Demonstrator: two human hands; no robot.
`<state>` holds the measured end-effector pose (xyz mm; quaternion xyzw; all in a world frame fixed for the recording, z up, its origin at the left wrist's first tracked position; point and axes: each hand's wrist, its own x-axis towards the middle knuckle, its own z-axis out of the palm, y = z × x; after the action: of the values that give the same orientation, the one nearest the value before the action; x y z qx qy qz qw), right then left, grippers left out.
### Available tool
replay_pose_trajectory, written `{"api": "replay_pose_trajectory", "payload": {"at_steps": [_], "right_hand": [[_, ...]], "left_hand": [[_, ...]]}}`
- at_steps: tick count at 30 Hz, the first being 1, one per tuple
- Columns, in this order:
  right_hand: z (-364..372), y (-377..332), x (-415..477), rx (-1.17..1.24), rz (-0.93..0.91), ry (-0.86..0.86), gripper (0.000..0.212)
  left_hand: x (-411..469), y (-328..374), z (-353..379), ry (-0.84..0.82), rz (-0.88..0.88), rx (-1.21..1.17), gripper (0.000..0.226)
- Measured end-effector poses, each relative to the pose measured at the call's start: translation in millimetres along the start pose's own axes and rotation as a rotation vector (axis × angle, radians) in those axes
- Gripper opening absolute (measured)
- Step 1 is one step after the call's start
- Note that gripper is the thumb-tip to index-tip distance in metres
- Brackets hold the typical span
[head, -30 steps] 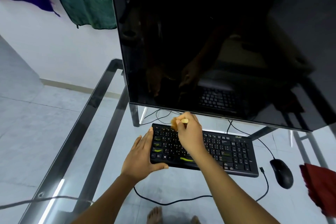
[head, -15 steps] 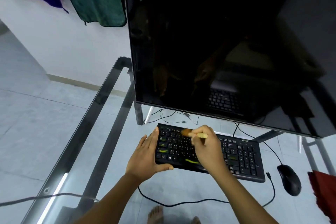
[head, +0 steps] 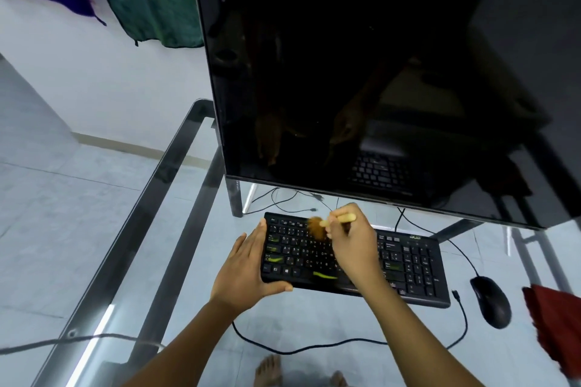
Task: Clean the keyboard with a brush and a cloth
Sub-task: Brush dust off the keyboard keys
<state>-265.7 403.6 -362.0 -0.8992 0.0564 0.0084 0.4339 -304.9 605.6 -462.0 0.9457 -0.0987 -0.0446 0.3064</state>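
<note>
Gripping brush [head: 327, 225] (right hand [head: 353, 245]) — bristles on keyboard [head: 408, 264]

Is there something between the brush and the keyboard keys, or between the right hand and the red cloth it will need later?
Nothing visible blocks the brush; its bristles meet the keyboard top rows. Between the right hand and the red cloth lies only the mouse, low on the glass table.

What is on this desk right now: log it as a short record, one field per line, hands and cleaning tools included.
surface: glass table
keyboard: black, flat on the glass, below the monitor
left hand: grips the keyboard's left end
right hand: holds the brush, bristles on the upper key rows
red cloth: at the right edge, untouched
mouse: right of the keyboard
monitor state: dark
</note>
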Motion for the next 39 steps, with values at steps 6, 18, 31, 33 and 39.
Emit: {"api": "replay_pose_trajectory", "payload": {"at_steps": [6,18,31,33,39], "right_hand": [[10,-17,16,-0.041,-0.024,0.008,0.01],[17,-11,14,0.035,0.019,-0.206,0.013],[-28,29,3,0.176,0.104,-0.12,0.006],[-24,34,-2,0.08,0.098,-0.106,0.009],[-32,45,-12,0.173,0.172,-0.04,0.009]], "left_hand": [[-2,1,-1,0.002,-0.002,0.0,0.129],[-1,0,0,0.027,0.01,-0.007,0.128],[24,37,-7,-0.05,0.041,0.233,0.123],[30,50,0,-0.068,0.046,0.213,0.123],[35,77,25,-0.159,0.119,0.241,0.126]]}}
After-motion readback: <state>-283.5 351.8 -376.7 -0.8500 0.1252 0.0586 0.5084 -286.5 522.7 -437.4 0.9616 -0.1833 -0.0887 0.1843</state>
